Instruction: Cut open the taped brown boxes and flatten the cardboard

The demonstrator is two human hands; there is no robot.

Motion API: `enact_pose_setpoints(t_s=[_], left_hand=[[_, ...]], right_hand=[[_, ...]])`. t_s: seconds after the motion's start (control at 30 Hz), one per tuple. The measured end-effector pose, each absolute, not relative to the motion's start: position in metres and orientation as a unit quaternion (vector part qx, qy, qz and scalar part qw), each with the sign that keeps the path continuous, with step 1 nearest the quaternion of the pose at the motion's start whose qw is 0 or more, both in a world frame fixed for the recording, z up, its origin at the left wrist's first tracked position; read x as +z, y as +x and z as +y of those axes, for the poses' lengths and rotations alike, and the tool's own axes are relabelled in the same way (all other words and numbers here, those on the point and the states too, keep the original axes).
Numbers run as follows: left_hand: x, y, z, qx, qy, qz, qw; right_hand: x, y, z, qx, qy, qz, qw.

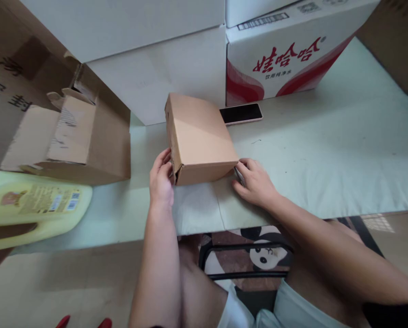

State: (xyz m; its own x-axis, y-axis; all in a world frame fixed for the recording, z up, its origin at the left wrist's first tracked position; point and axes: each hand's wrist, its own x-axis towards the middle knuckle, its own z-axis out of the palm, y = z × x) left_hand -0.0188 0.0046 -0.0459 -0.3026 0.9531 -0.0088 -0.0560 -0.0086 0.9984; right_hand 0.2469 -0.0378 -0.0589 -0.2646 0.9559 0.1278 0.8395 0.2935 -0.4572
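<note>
A small brown cardboard box (202, 132) rests on the pale green cloth in front of me, its top face closed. Its left front edge looks torn, with a small gap at the corner. My left hand (162, 177) presses against the left side of this box, fingers curled, with the fingertips partly hidden behind it. At the right front corner is my right hand (253, 182), its thumb and fingers bent around a small thin greyish thing too hidden to name. A phone (243, 113) with a dark screen lies just behind the box, which covers its left end.
White cartons (186, 73) stand stacked at the back, one with red lettering (286, 57). On the left are an opened cardboard box (108, 141) and a yellow plastic bottle (53, 205). The cloth-covered table (327, 159) ends just before my knees, above a black-framed stool (247, 275).
</note>
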Motion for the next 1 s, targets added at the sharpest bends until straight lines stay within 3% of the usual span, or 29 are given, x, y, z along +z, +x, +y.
enact_pose_setpoints(t_s=[0.27, 0.5, 0.7, 1.0], left_hand=[[-0.048, -0.021, 0.002, 0.634, 0.398, 0.519, 0.414], [-0.050, -0.020, 0.004, 0.633, 0.379, 0.532, 0.416], [-0.049, -0.013, 0.002, 0.571, 0.324, 0.573, 0.491], [-0.019, -0.004, -0.003, 0.619, 0.245, 0.490, 0.563]], right_hand=[[-0.063, 0.244, -0.033, 0.148, -0.607, -0.760, 0.178], [-0.061, 0.248, -0.034, 0.213, -0.528, -0.758, 0.317], [-0.061, 0.251, -0.034, 0.317, -0.476, -0.740, 0.353], [-0.073, 0.249, -0.021, 0.400, -0.437, -0.682, 0.429]])
